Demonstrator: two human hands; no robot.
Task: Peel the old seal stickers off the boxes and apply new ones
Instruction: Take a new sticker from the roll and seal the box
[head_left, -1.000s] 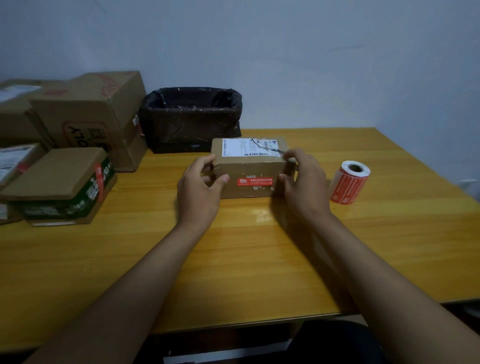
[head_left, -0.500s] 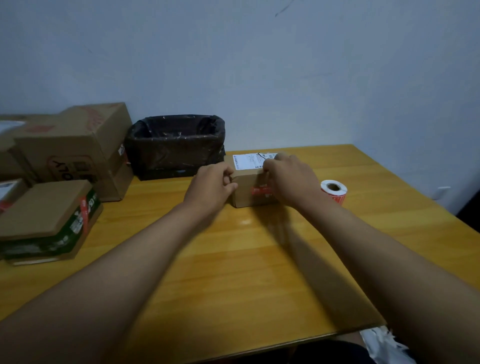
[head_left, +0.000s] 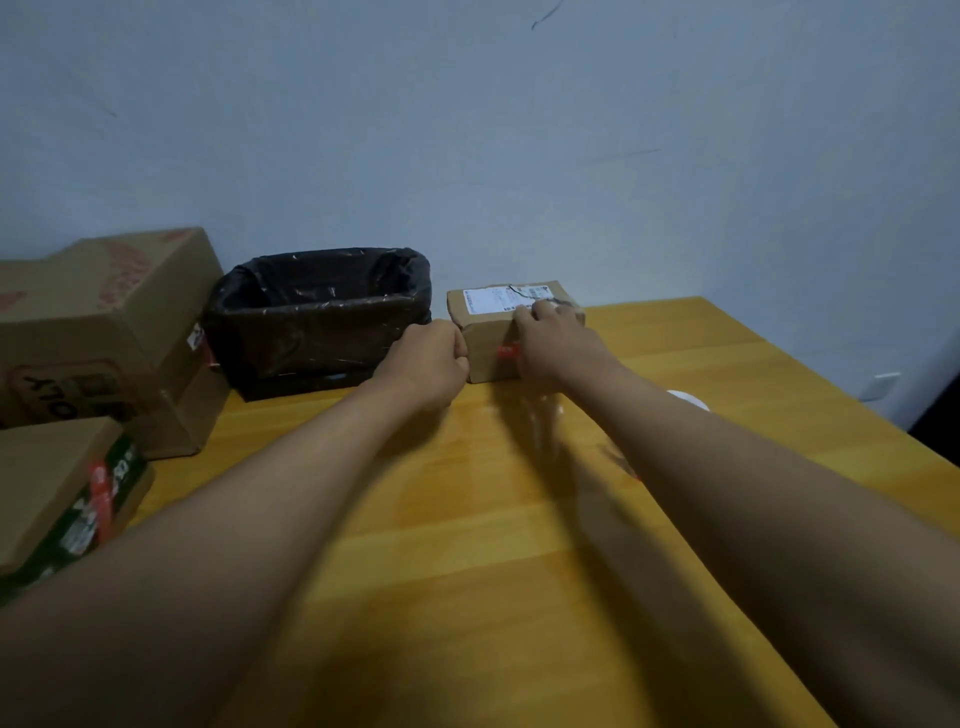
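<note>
A small brown box (head_left: 488, 332) with a white shipping label on top stands at the far side of the wooden table (head_left: 467, 545), against the wall. A red seal sticker (head_left: 506, 352) shows on its front face, partly covered by my right hand (head_left: 550, 338), which lies over the box's front and top edge. My left hand (head_left: 434, 364) is curled into a loose fist touching the box's left front corner. The sticker roll (head_left: 685, 399) is almost hidden behind my right forearm; only its white top shows.
A bin lined with a black bag (head_left: 322, 317) stands just left of the box. Large cardboard boxes (head_left: 104, 332) stand at the far left, and a flat box with a red seal (head_left: 62, 493) lies in front of them.
Both hands have pushed the small box away from me to the wall, beside the bin. My view has tilted upward, and my right forearm now covers most of the sticker roll.
</note>
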